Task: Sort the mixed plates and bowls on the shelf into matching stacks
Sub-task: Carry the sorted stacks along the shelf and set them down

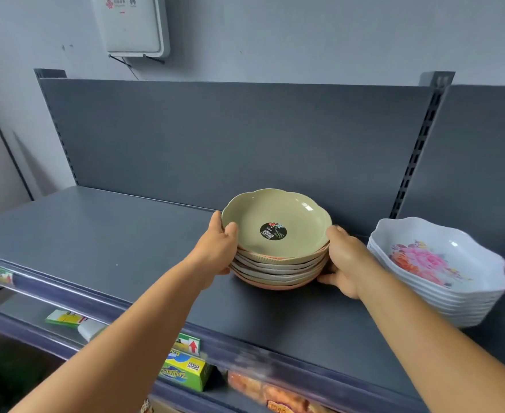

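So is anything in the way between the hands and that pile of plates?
No. The left hand and right hand already hold the sides of the plates. The flowered bowls stand apart, to the right.

Single head view, looking forward and down, close over the shelf [126,248]
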{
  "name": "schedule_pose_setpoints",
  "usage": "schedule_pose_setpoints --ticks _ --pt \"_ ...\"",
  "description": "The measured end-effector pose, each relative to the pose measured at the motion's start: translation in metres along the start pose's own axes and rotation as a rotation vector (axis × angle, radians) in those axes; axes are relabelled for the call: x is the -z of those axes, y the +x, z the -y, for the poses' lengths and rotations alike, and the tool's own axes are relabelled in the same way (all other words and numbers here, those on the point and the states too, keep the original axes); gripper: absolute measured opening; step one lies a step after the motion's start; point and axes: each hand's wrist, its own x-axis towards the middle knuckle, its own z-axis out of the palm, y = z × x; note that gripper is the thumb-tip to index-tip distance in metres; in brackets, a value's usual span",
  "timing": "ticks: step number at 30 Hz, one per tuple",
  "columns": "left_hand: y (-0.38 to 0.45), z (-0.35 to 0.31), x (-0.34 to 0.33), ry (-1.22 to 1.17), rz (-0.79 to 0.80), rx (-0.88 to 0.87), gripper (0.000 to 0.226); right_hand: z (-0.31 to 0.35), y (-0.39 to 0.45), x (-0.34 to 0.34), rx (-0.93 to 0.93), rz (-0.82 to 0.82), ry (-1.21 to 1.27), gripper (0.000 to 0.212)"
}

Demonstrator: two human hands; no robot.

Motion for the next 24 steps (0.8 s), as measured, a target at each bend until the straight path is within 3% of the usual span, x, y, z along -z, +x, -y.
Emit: schedule_pose_setpoints --ticks 5,11,17,24 --pt "-0.004 0.003 -0.003 -0.104 -0.022 0.017 0.044 -0.004 0.000 -0.003 -0.014 0.054 0.106 0.037" --pt "-0.001 0.013 0.013 -0.122 -0.109 0.016 0.064 -0.004 -0.005 -0.026 0.048 0.162 0.059 0.044" --pt "0.002 0.023 0.056 -0.144 -0.213 -0.007 0.050 0.007 -0.005 -0.071 0.080 0.198 0.026 0.046" --pt "0.023 0.054 0.147 -0.114 -0.288 0.012 0.056 0.021 0.001 -0.171 0.110 0.267 -0.026 0.045"
